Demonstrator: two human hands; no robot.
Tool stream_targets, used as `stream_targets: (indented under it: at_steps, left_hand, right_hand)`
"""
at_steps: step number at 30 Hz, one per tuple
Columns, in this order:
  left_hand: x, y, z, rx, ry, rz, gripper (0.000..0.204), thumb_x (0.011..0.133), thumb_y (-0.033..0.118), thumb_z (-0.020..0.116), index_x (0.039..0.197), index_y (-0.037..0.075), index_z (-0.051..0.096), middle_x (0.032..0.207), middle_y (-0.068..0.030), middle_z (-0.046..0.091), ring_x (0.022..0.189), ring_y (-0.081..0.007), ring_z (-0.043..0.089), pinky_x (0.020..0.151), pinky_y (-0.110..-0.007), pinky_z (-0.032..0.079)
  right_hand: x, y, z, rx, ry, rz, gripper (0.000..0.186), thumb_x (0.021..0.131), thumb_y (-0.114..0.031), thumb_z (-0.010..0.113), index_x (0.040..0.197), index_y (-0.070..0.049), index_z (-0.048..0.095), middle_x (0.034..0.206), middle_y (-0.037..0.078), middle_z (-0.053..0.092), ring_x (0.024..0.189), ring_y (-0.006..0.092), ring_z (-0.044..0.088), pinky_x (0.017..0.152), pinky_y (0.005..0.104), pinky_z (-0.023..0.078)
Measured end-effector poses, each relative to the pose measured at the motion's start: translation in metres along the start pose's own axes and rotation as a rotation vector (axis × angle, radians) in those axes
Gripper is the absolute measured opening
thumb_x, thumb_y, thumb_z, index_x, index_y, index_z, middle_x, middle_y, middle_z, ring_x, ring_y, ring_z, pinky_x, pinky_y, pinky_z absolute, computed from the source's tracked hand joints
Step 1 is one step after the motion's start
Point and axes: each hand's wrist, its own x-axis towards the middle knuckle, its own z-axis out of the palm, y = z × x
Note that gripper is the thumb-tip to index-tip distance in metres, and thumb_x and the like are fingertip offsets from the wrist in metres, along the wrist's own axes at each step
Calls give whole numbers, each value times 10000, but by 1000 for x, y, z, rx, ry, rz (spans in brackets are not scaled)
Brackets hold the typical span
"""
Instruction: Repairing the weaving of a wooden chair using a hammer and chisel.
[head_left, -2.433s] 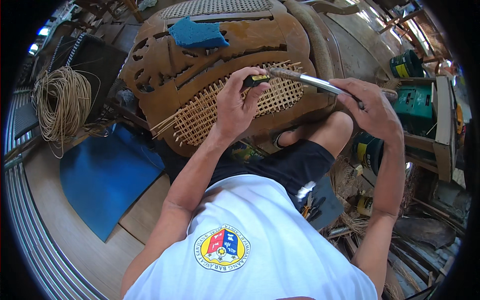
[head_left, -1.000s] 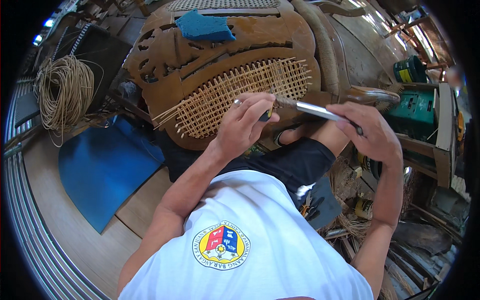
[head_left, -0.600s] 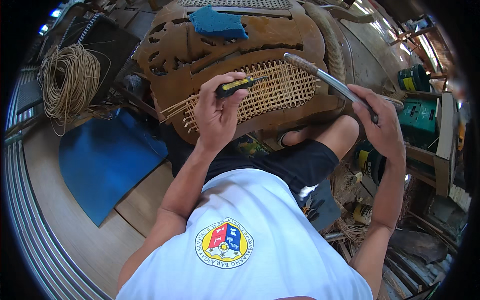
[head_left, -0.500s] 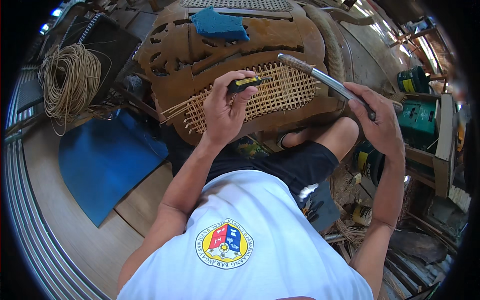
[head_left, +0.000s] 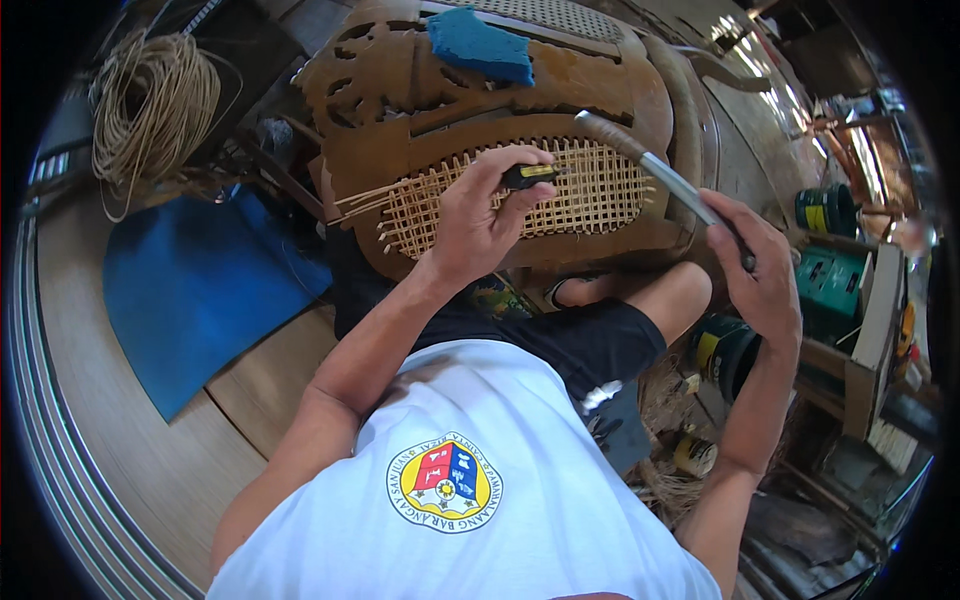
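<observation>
My left hand (head_left: pixel 485 210) is closed round a screwdriver (head_left: pixel 528 176) with a black and yellow handle. Its shank points right, over a panel of woven rattan cane (head_left: pixel 430 215); whether the tip touches the weave I cannot tell. In my right hand (head_left: pixel 760 262) is a metal rod (head_left: pixel 672 186), gripped near its dark end. The rod slants up and left, its brownish far end above the panel's upper right part. Brown carved wood (head_left: pixel 385 160) frames the panel, and loose cane strands (head_left: pixel 370 203) stick out at its left.
A blue foam piece (head_left: pixel 480 45) lies on the wood farther back. At left are a coil of cane (head_left: pixel 160 105) and a blue sheet (head_left: pixel 205 290). Green containers (head_left: pixel 832 280) and a wooden crate (head_left: pixel 865 345) stand at right. Fibre scraps (head_left: pixel 665 400) lie beside my right forearm.
The view has shifted, so the furniture appears farther right. Both hands keep their tools; the rod has come slightly left relative to the panel, and the screwdriver stays over the weave.
</observation>
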Motion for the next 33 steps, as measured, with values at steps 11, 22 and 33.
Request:
stream_targets:
  at_steps: [11, 22, 33]
  left_hand:
    - [2, -7, -11, -82, 8, -46, 305, 990, 100, 730, 1252, 50, 583, 1155, -106, 731, 1012, -159, 728, 857, -296, 597]
    - [-4, -10, -18, 21, -1, -105, 287, 980, 128, 743, 1222, 81, 598, 1118, -85, 743, 1001, -162, 745, 841, -299, 599]
    - [5, -3, -18, -62, 54, -99, 293, 969, 132, 757, 1218, 86, 610, 1101, -77, 747, 914, -152, 728, 781, -302, 583]
  right_hand:
    - [2, 25, 4, -45, -141, -121, 314, 1034, -130, 632, 1318, -3, 679, 1149, 160, 753, 1027, 228, 717, 928, 348, 535]
    - [4, 12, 9, 61, 20, 9, 321, 1040, -160, 640, 1321, -10, 679, 1112, 145, 754, 966, 191, 706, 895, 334, 535]
    - [9, 15, 11, 108, 35, -7, 308, 1040, -136, 644, 1312, 1, 685, 1113, 143, 753, 953, 172, 698, 873, 313, 542]
